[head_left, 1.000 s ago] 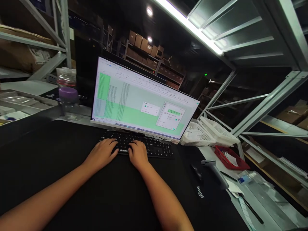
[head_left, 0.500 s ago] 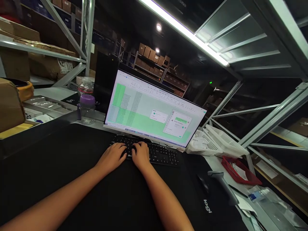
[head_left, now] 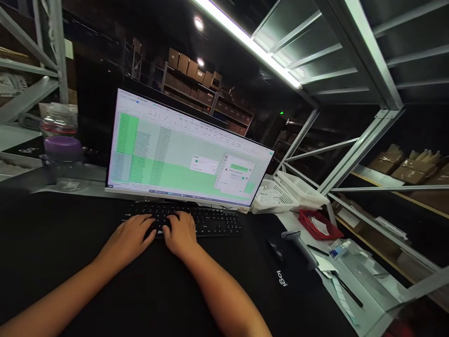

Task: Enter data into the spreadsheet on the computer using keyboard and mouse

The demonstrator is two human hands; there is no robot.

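Note:
A black keyboard (head_left: 217, 222) lies on a black desk mat (head_left: 147, 295) below a lit monitor (head_left: 182, 154), whose screen shows a spreadsheet with green areas and two small windows. My left hand (head_left: 129, 236) rests over the keyboard's left end, fingers spread on the keys and thumb near its front edge. Just beside it, my right hand (head_left: 181, 232) lies over the middle keys with fingers apart. Neither hand holds anything. The keys under both hands are covered. To the right sit a black mouse (head_left: 275, 249) and a grey barcode scanner (head_left: 300, 248).
A purple-lidded clear bottle (head_left: 65, 161) stands left of the monitor. White perforated baskets (head_left: 277, 206) and a red tray (head_left: 305, 225) with papers are at the right. A black pen (head_left: 351, 292) lies near the right edge. Metal shelving (head_left: 305, 135) with boxes rises behind.
The view has turned to the right, so the monitor, keyboard and hands appear further left and more shelving shows at right. Both hands stay on the keyboard.

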